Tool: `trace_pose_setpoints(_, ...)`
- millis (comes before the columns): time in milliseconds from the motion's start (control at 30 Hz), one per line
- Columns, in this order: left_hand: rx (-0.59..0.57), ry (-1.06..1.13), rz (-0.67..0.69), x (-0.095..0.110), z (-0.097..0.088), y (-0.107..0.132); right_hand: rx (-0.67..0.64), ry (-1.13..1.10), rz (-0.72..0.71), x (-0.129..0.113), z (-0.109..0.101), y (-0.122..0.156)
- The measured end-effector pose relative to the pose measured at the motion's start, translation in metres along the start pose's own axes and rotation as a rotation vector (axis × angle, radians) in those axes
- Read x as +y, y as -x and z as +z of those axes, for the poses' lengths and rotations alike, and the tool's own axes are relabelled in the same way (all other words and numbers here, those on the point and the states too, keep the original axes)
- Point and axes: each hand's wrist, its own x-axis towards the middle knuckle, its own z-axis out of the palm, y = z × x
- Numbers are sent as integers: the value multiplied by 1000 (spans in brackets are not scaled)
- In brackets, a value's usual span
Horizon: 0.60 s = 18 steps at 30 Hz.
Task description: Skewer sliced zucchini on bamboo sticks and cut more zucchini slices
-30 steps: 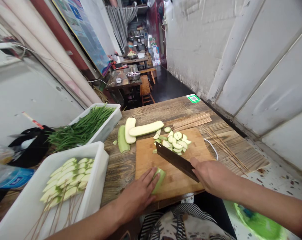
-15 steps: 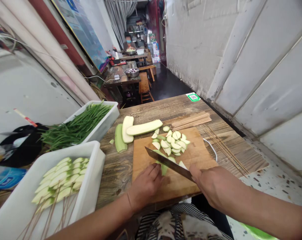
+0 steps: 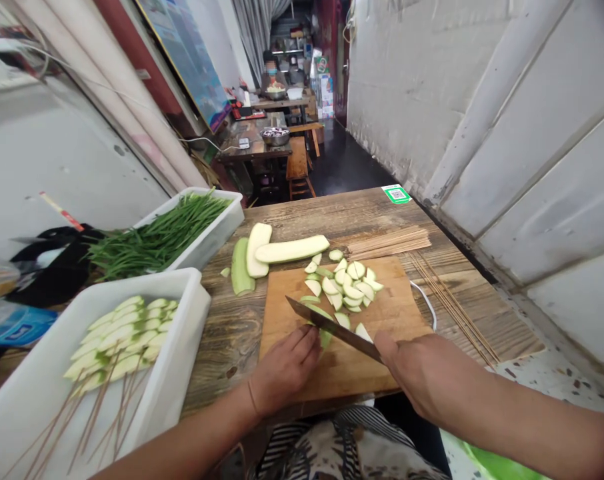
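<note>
My right hand (image 3: 407, 363) grips the handle of a kitchen knife (image 3: 335, 329), its dark blade slanting up to the left above the cutting board (image 3: 389, 313). Closed fingers of my left hand (image 3: 295, 357) press on a piece of green zucchini (image 3: 325, 339) at the blade's near side; the blade and fingers partly hide it. Beyond the knife lies a pile of cut zucchini slices (image 3: 352, 291), with a single slice (image 3: 363, 332) close to my right hand. Peeled zucchini halves (image 3: 292, 249) and a green-skinned half (image 3: 241, 268) rest past the board's far left corner.
At left, a white bin (image 3: 195, 313) holds skewered zucchini slices (image 3: 125, 337). Behind it another white bin (image 3: 227, 217) holds green chives (image 3: 167, 233). Bamboo skewers (image 3: 389, 243) lie at the table's far right. A person (image 3: 271, 70) sits at a farther table.
The whole view has shifted slightly. Both hands stay at the board, with the knife still over the zucchini; a slice beyond the blade shows more clearly now.
</note>
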Motion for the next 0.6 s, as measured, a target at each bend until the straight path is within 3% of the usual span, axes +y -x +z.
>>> trace_pose_setpoints(133, 3, 35, -62, 3, 0, 0, -131, 58, -53, 2, -3, -6)
trace_pose_setpoints(300, 39, 90, -196, 9, 7, 4, -183, 32, -71, 6, 3, -16)
trace_pose_setpoints(467, 111, 78, -256, 14, 14, 6, -64, -3, -68, 13, 9, -12)
trace_pose_setpoints(600, 155, 56, -218, 14, 15, 5, 69, 35, -54, 9, 3, -3)
